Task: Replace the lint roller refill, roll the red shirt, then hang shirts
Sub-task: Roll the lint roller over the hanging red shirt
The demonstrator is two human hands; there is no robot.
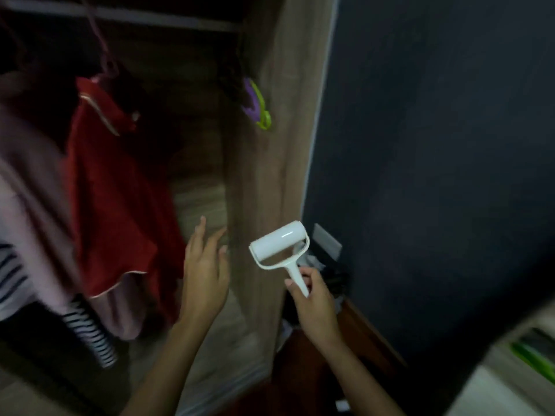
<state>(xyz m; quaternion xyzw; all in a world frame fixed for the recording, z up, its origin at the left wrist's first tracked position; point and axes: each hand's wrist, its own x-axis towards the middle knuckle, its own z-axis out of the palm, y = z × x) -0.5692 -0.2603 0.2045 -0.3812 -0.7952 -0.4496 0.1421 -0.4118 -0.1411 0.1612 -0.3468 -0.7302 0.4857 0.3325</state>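
A red shirt (114, 199) hangs on a hanger inside the open wardrobe, left of centre. My right hand (315, 301) grips the handle of a white lint roller (280, 246), whose white roll points up and to the left, in front of the wardrobe's wooden side panel. My left hand (205, 265) is raised with fingers straight and spread, holding nothing, just right of the red shirt's lower edge and not touching it.
A pale pink garment (33, 187) and a striped one (90, 334) hang left of the red shirt. Purple and green hangers (258, 105) hang by the wooden side panel (270, 163). A dark wall (435, 145) fills the right; a wall socket (327, 240) sits low on it.
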